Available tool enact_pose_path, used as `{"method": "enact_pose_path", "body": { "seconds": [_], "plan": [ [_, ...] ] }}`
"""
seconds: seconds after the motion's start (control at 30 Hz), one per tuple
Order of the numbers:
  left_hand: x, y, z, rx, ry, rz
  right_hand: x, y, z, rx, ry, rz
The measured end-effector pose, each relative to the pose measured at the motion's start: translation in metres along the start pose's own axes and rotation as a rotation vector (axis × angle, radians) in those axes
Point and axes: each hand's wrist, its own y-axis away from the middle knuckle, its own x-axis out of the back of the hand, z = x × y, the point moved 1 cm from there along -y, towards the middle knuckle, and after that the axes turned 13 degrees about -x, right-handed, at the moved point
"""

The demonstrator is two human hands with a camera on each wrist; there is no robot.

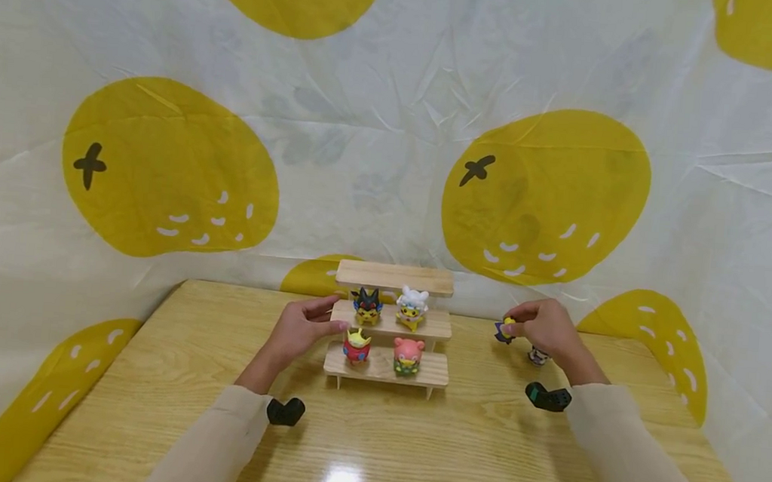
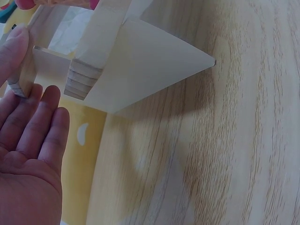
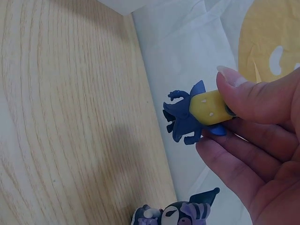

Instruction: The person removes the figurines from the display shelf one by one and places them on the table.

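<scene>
A tiered wooden display stand [image 1: 389,322] bears several small figurines on its lower two boards. My left hand [image 1: 295,334] is at the stand's left end; in the left wrist view, its thumb and fingers [image 2: 49,126] lie on either side of a board's end [image 2: 21,79], pinching it. To the right of the stand, my right hand [image 1: 545,333] pinches a small yellow-and-blue figurine [image 3: 208,107] between thumb and fingers, above the table. Below it, a black, white and purple figurine [image 1: 538,355] is on the table, partly cut off in the right wrist view.
On the middle board are a black-haired figurine [image 1: 367,308] and a white-hatted one [image 1: 412,309]. The lower board bears a red-bodied figurine [image 1: 356,347] and a pink one [image 1: 407,356]. Behind the wooden table [image 1: 411,440] hangs a white cloth [image 1: 363,186] with yellow fruit shapes.
</scene>
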Motion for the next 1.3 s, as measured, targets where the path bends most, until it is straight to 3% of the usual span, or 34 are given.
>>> {"method": "enact_pose_path", "body": {
  "seconds": [1.3],
  "plan": [
    [-0.004, 0.0, 0.001, 0.01, -0.008, 0.035, -0.016, -0.005, 0.012, -0.016, 0.007, 0.011]
  ]
}}
